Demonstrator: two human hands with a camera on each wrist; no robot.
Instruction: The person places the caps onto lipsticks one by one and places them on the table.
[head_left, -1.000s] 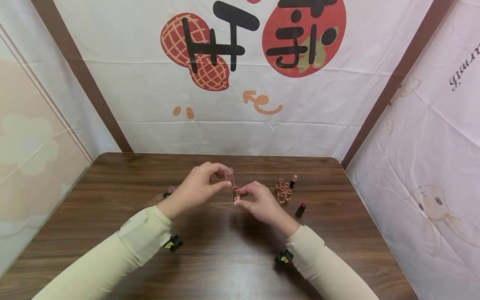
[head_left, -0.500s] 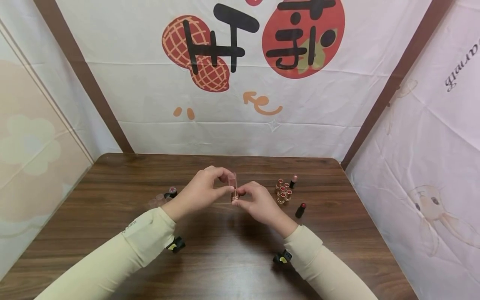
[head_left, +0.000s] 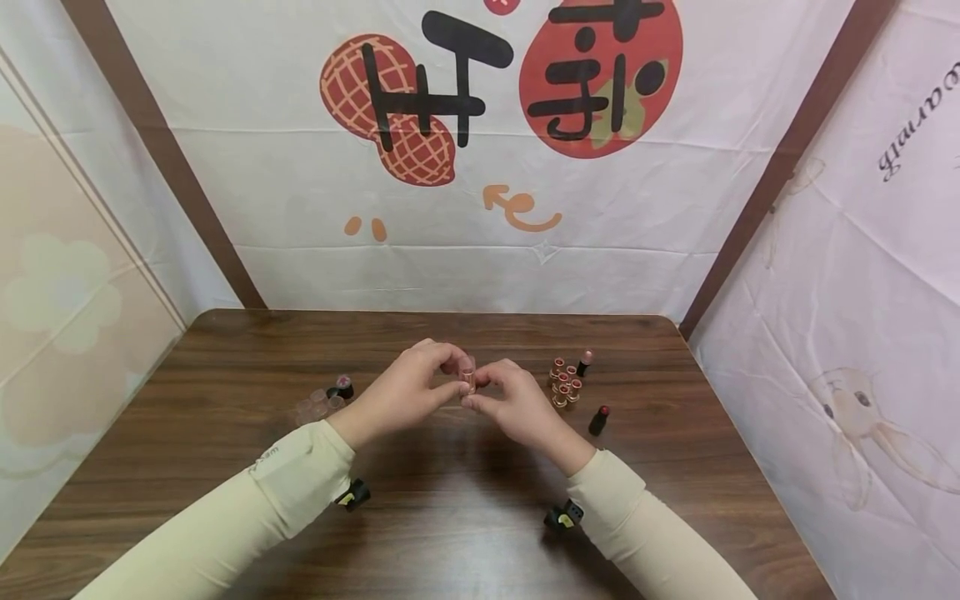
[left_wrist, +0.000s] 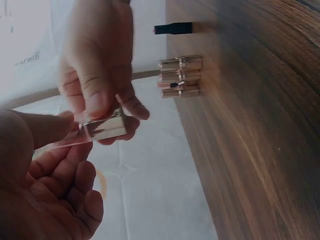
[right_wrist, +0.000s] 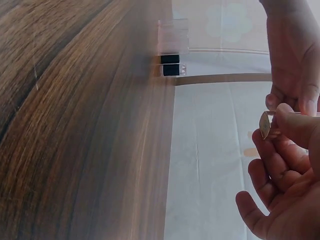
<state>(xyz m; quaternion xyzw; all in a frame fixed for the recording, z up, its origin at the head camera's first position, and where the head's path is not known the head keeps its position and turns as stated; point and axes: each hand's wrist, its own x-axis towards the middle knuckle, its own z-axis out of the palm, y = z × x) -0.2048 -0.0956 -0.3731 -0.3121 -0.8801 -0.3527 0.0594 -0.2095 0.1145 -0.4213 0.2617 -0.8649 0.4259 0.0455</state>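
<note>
Over the middle of the table, my left hand [head_left: 405,387] pinches a clear lipstick cap [head_left: 467,364] between thumb and fingertips. My right hand [head_left: 517,404] grips a shiny rose-gold lipstick tube base [head_left: 468,381] right below it. In the head view the cap sits over the top of the base, and the two line up. The left wrist view shows the transparent cap [left_wrist: 67,141] meeting the metallic base [left_wrist: 107,129], partly behind the thumbs. From the right wrist, the flat bottom end of the base [right_wrist: 265,125] shows between finger and thumb.
Several rose-gold tube bases [head_left: 564,385] stand clustered to the right. Near them are a black lipstick core with a red tip [head_left: 599,420] and one with a pink tip [head_left: 585,363]. Left of the hands are several clear caps [head_left: 318,406] and black pieces [head_left: 344,387].
The left hand has brought the clear cap down onto the tube base, which was separate a second ago. Both hands have risen slightly in view, with the base now mostly covered by fingers.
</note>
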